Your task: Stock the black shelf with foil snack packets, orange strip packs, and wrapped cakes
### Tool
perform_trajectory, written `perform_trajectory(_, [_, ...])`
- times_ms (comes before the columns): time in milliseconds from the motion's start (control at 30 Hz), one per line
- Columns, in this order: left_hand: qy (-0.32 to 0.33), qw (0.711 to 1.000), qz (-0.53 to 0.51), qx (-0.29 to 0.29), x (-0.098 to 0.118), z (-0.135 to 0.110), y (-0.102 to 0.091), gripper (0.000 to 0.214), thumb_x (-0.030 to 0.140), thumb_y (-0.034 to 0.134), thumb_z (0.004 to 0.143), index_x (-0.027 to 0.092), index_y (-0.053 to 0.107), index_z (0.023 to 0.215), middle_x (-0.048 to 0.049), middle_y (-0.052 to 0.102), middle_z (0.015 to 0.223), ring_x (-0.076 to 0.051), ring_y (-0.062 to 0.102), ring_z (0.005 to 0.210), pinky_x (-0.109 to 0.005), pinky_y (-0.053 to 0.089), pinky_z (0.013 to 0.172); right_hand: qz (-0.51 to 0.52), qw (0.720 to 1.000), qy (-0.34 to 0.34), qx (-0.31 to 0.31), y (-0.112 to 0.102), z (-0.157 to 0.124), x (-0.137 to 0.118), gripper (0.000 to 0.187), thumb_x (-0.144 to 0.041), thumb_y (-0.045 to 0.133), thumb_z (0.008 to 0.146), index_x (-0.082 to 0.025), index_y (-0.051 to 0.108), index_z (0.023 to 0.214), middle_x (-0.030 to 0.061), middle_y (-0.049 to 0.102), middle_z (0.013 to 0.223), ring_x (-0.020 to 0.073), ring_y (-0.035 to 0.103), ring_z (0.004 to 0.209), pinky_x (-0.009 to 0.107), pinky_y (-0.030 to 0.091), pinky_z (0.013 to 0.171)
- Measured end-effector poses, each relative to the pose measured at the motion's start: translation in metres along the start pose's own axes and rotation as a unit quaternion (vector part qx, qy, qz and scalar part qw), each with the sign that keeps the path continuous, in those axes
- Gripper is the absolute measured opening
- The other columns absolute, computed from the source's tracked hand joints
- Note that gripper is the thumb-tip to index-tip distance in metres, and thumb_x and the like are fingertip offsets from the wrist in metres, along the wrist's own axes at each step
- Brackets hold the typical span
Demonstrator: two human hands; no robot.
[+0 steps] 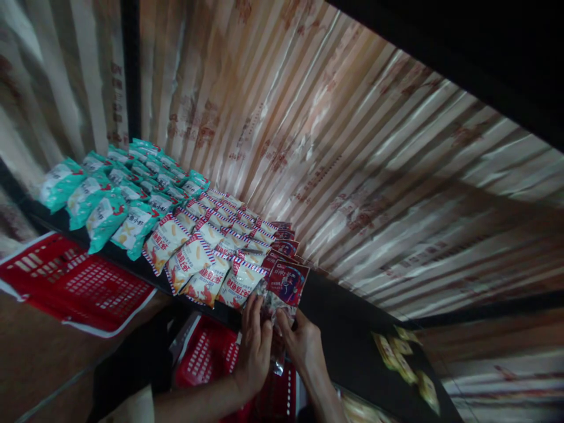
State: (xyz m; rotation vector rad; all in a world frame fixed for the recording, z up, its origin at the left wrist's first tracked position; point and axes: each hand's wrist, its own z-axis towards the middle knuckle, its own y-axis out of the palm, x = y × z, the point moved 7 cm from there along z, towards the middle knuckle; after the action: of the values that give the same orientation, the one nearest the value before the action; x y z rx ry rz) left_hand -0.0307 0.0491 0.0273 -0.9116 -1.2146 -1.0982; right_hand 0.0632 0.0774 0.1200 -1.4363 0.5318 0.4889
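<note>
At the shelf's front edge, a snack packet [286,285] with a dark red printed top and a clear lower part stands before a row of similar packets [284,247]. My right hand [304,343] pinches its lower clear part between thumb and fingers. Beside it, my left hand [254,346] has its fingers bent against the packet's left side, thumb toward the right hand. Just left of my fingers are white snack bags with striped edges [240,282] in several rows. The packet's lowest part is partly hidden by my hands.
Teal snack bags [106,220] fill the left of the black shelf [335,320]. Several yellow packets [399,358] lie at its right. Below are a red basket [88,288] and another red basket [207,352]. Pleated, printed sheeting [282,117] backs the shelf.
</note>
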Motion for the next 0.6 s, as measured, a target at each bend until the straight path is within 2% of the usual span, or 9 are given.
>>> perform_trajectory(133, [-0.008, 1.000, -0.004, 0.007, -0.007, 0.003, 0.000, 0.046, 0.031, 0.030, 0.091, 0.015, 0.032, 0.134, -0.0153, 0.032, 0.143, -0.021, 0.030, 0.132, -0.042, 0.033, 0.107, -0.038, 0.999, -0.018, 0.008, 0.002, 0.010, -0.001, 0.037, -0.050, 0.047, 0.077, -0.016, 0.060, 0.085, 0.0070, 0.068, 0.066, 0.0169, 0.061, 0.052, 0.022, 0.043, 0.049])
perform_trajectory(267, [0.024, 0.999, 0.032, 0.022, -0.009, 0.004, 0.001, 0.045, 0.026, 0.033, 0.089, 0.015, 0.035, 0.133, -0.0147, 0.037, 0.140, -0.021, 0.035, 0.130, -0.042, 0.035, 0.105, -0.056, 0.998, -0.010, 0.017, 0.003, 0.019, 0.001, 0.039, -0.046, 0.045, 0.079, -0.015, 0.056, 0.100, 0.0075, 0.069, 0.071, 0.0178, 0.064, 0.055, 0.022, 0.043, 0.049])
perform_trajectory(433, [0.087, 0.988, 0.125, 0.023, 0.001, 0.002, 0.000, 0.046, 0.017, 0.034, 0.086, 0.018, 0.039, 0.132, -0.0113, 0.038, 0.140, -0.022, 0.031, 0.131, -0.046, 0.033, 0.106, -0.105, 0.994, 0.005, 0.019, 0.007, 0.024, -0.002, 0.051, -0.042, 0.040, 0.081, -0.009, 0.045, 0.121, 0.0091, 0.069, 0.072, 0.0205, 0.067, 0.063, 0.024, 0.045, 0.054])
perform_trajectory(600, [0.139, 0.972, 0.189, 0.005, 0.013, 0.001, 0.000, 0.051, 0.022, 0.040, 0.086, 0.018, 0.031, 0.136, -0.0108, 0.035, 0.142, -0.023, 0.027, 0.133, -0.048, 0.030, 0.107, -0.139, 0.990, -0.004, 0.030, 0.009, 0.029, -0.007, 0.054, -0.040, 0.038, 0.084, -0.008, 0.039, 0.127, 0.0117, 0.069, 0.081, 0.0210, 0.067, 0.068, 0.026, 0.045, 0.058])
